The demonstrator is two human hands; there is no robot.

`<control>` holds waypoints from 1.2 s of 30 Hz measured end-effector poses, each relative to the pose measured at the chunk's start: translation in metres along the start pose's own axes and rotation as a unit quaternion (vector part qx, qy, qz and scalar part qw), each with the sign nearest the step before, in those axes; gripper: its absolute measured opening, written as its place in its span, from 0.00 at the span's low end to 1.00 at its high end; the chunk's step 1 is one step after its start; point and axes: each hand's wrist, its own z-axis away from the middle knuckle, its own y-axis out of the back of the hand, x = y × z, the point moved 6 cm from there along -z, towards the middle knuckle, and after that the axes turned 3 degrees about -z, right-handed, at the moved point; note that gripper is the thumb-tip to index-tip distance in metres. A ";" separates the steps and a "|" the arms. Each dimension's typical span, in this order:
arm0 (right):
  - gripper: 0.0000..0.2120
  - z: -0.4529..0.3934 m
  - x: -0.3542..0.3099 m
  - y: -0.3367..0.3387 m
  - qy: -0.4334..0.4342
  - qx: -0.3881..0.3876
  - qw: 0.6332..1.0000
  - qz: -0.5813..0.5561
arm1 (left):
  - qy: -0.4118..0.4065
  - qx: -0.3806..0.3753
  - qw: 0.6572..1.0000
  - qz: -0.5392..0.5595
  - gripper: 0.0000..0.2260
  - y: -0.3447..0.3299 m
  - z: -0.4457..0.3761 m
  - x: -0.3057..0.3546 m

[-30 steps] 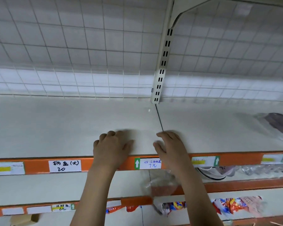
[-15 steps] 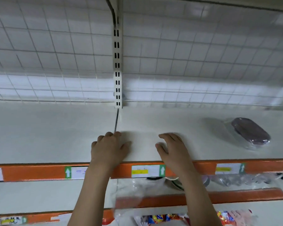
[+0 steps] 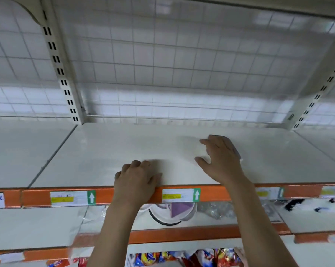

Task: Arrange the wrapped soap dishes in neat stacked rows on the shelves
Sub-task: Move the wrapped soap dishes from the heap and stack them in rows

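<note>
Reached out across the upper shelf [image 3: 109,151] with the right hand [image 3: 220,158], fingers spread and arched, thumb swung wide toward the left. Caught only a dark sliver of the wrapped soap dish [image 3: 237,152] peeping out along the little-finger side, with a glint of wrap beside it. Found it sitting mid-shelf, right of centre, almost wholly under that palm and touching it or very nearly. Could not tell whether those fingers had closed on it or merely lay over it. Could not read the long axis either, with so little showing; guessed it ran away toward the back right, but only guessed.

Parked the left hand [image 3: 135,182] on the shelf's front lip, just above the orange price strip [image 3: 35,198], knuckles loosely bent, gripping nothing. Judged it well apart from the dish, so clearly a right-hand job.

Judged the coming move to hang on that one thing: dish beneath and slightly right of the fingers, so any pull would have to come leftward and forward.

Glimpsed more wrapped goods [image 3: 172,212] on the lower shelf, blurred.
</note>
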 end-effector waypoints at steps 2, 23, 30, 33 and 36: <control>0.28 -0.004 0.016 0.004 -0.013 -0.019 0.999 0.024 | 0.002 0.004 1.000 -0.009 0.19 -0.004 0.001 0.009; 0.21 -0.022 -0.103 -0.021 0.139 0.005 0.935 -0.326 | 0.134 0.089 0.987 0.011 0.19 0.034 0.033 -0.068; 0.13 -0.011 -0.214 -0.056 0.186 -0.003 0.893 -0.410 | 0.183 0.139 0.973 0.032 0.19 0.070 0.064 -0.164; 0.21 -0.001 -0.266 -0.067 0.174 -0.011 0.893 -0.416 | 0.187 0.154 0.969 0.037 0.19 0.086 0.075 -0.212; 0.29 0.007 -0.322 -0.083 0.173 -0.051 0.901 -0.395 | 0.187 0.171 0.966 0.046 0.18 0.105 0.086 -0.265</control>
